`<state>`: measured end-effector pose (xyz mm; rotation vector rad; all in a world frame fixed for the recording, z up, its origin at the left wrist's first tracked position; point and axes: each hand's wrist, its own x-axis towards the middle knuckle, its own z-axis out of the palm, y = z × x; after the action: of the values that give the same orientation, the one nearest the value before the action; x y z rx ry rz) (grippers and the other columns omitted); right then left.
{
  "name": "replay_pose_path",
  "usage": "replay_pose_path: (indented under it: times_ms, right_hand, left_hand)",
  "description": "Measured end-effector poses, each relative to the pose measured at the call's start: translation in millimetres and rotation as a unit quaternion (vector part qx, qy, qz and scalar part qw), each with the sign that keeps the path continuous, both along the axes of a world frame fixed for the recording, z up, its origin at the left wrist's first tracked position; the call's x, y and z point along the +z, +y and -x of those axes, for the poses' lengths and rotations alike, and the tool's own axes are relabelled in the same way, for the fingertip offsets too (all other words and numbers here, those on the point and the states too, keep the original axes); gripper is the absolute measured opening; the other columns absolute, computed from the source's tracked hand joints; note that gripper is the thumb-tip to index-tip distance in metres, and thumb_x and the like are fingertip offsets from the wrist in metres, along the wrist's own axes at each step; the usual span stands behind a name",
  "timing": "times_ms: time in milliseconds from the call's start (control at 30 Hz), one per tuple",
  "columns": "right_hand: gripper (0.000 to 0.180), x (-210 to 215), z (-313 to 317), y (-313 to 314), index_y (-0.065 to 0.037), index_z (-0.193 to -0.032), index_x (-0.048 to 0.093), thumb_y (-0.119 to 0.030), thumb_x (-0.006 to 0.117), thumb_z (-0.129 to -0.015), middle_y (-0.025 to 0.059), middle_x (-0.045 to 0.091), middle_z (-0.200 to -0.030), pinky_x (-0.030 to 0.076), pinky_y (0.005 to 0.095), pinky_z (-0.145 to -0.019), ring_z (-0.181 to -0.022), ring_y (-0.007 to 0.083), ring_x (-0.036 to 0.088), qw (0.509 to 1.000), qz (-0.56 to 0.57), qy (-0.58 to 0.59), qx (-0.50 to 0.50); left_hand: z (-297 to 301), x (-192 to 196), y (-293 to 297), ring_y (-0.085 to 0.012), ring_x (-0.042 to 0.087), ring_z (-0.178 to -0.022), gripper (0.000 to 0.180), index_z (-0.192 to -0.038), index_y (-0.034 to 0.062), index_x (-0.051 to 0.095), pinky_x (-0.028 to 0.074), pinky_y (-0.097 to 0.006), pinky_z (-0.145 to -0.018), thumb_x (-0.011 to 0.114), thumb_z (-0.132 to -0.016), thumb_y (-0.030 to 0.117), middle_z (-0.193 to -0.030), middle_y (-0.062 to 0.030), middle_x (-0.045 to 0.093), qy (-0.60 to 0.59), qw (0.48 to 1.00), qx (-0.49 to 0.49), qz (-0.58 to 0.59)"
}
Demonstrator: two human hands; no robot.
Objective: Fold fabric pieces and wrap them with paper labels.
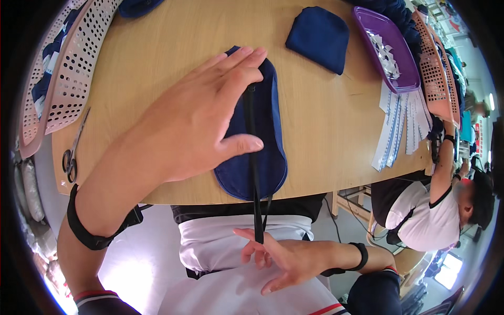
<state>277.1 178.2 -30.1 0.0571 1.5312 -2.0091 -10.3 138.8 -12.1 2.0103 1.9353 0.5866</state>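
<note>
A navy blue fabric piece (269, 173), long with rounded ends, lies on the table near its front edge. My left hand (197, 115) lies over its upper left part, fingers stretched out and its thumb touching a black strap (253, 168). The strap runs down along the cloth from a small black fitting beside my fingers and passes over the table edge. Below that edge, my right hand (281, 257) has the strap's lower stretch caught at its fingers, with the thumb apart. A second, thinner length of strap hangs behind. My left palm hides part of the cloth.
A folded navy cloth piece (319, 39) lies at the far right. Near it stand a purple tray (362, 39) of small white labels, paper rulers (396, 126) and a pink basket (438, 79). Scissors (76, 149) and another pink basket (73, 68) are left. A co-worker (428, 218) sits right.
</note>
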Motion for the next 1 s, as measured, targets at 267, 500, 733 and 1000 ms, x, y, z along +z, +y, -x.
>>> replay_pose_path:
  times_ms: [267, 500, 733, 1000]
  right_hand:
    - [0.054, 105, 46, 39, 0.001, -0.131, 0.056, -0.032, 0.074, -0.093, 0.0039, 0.054, -0.057, 0.046, 0.0407, -0.044, -0.044, 0.0269, 0.056, 0.911, -0.366, 0.151, 0.117]
    - [0.027, 87, 144, 103, 0.0, -0.071, 0.061, -0.015, 0.067, -0.092, 0.0063, 0.061, -0.054, 0.041, 0.0267, -0.04, -0.042, 0.01, 0.058, 0.846, -0.496, 0.127, -0.145]
    - [0.023, 67, 165, 122, 0.002, -0.077, 0.067, -0.018, 0.071, -0.089, 0.0088, 0.066, -0.059, 0.048, 0.0281, -0.044, -0.045, 0.0147, 0.062, 0.882, -0.452, -0.007, -0.133]
    - [0.023, 72, 139, 113, 0.002, -0.086, 0.066, -0.018, 0.075, -0.092, 0.002, 0.061, -0.058, 0.033, 0.0237, -0.044, -0.044, 0.0059, 0.049, 0.876, -0.432, 0.094, -0.194]
  left_hand:
    - [-10, 3, 1, -0.038, 0.027, -0.152, 0.107, -0.15, 0.002, 0.029, 0.025, -0.045, -0.126, 0.09, -0.067, 0.031, -0.165, -0.0167, 0.028, 0.004, 1.0, 0.006, -0.012]
    - [-5, -3, 0, -0.0359, 0.035, -0.148, 0.111, -0.153, -0.0072, 0.025, 0.028, -0.041, -0.126, 0.085, -0.066, 0.025, -0.157, -0.0268, 0.036, -0.007, 1.0, 0.012, 0.019]
    - [-3, -7, 1, -0.0412, 0.045, -0.14, 0.12, -0.15, -0.0126, 0.021, 0.032, -0.044, -0.123, 0.091, -0.062, 0.028, -0.142, -0.0333, 0.049, -0.011, 0.998, -0.012, -0.061]
    - [-2, -9, -2, -0.0417, 0.043, -0.141, 0.13, -0.154, -0.0083, 0.016, 0.033, -0.045, -0.122, 0.094, -0.059, 0.034, -0.147, -0.0274, 0.046, -0.025, 0.997, -0.002, -0.074]
